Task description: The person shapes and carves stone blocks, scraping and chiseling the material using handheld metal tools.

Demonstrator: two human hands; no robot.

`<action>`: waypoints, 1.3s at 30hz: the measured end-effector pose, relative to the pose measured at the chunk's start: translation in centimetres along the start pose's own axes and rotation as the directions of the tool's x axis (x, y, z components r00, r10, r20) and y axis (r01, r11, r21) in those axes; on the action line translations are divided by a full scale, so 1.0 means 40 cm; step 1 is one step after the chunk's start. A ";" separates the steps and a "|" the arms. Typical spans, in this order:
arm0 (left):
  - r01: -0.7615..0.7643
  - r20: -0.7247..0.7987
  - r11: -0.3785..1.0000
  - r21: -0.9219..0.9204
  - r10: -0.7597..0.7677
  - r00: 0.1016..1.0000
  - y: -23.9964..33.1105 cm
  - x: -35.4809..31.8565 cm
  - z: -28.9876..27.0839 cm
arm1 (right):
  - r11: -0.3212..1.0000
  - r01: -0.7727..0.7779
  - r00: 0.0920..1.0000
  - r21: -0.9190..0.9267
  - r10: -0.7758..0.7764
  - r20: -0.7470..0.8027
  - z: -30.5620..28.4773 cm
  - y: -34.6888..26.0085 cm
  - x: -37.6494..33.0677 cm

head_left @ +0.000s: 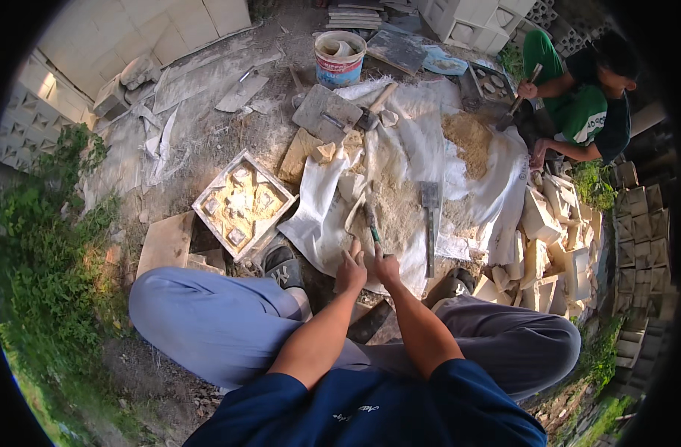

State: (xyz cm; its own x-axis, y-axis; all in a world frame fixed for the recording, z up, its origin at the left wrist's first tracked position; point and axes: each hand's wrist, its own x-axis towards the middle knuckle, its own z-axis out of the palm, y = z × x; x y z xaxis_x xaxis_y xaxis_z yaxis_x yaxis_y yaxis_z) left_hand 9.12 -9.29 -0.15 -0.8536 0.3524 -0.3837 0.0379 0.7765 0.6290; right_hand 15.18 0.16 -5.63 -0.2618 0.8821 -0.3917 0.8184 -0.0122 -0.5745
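In front of me, over a white sack sheet strewn with sandy crumbs, my two hands work close together. My right hand is closed on a hand tool with a green grip and a darker, worn upper part pointing away from me. Beside it my left hand is closed near a thin, pale curved piece; what its fingers hold is hard to make out. A pale block chunk lies just beyond. To the right of my hands rests a long-handled flat metal tool.
A square mould frame with yellowish filling stands left. Behind are a hammer, a flat board and a bucket. Broken blocks pile up right. At the far right a person in green trousers crouches, holding a wooden-handled tool.
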 end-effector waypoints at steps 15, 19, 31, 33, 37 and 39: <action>0.012 -0.010 1.000 0.027 -0.012 1.000 -0.043 -0.005 -0.013 | 0.999 0.032 0.993 0.035 -0.035 0.117 -0.008 -0.026 -0.025; 0.008 -0.031 0.998 0.064 -0.006 1.000 -0.066 0.004 -0.017 | 0.971 0.089 0.989 0.223 -0.112 0.092 -0.005 -0.092 -0.067; 0.030 -0.016 0.996 0.080 -0.029 0.999 -0.047 -0.011 0.002 | 0.961 0.025 0.998 0.275 -0.040 0.052 -0.044 -0.090 -0.047; 0.014 0.001 0.996 0.089 -0.014 1.000 -0.034 -0.013 0.008 | 0.981 0.036 0.999 0.191 -0.036 -0.004 -0.041 -0.072 -0.038; 0.059 0.060 0.997 0.046 -0.062 0.996 -0.036 -0.004 0.004 | 0.990 -0.099 0.991 0.099 0.089 0.102 -0.052 -0.043 -0.047; 0.029 0.016 0.999 0.036 -0.030 0.999 -0.055 0.002 0.009 | 0.989 -0.071 0.994 0.129 0.060 0.089 -0.049 -0.055 -0.049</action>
State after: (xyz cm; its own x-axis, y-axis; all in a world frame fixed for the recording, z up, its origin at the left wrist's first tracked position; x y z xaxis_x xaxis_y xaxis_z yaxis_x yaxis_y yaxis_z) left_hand 9.15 -10.78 -1.81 -0.8461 0.3373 -0.4128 0.0315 0.8047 0.5929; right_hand 14.89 -0.60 -2.18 -0.2572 0.8343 -0.4877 0.7623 -0.1350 -0.6330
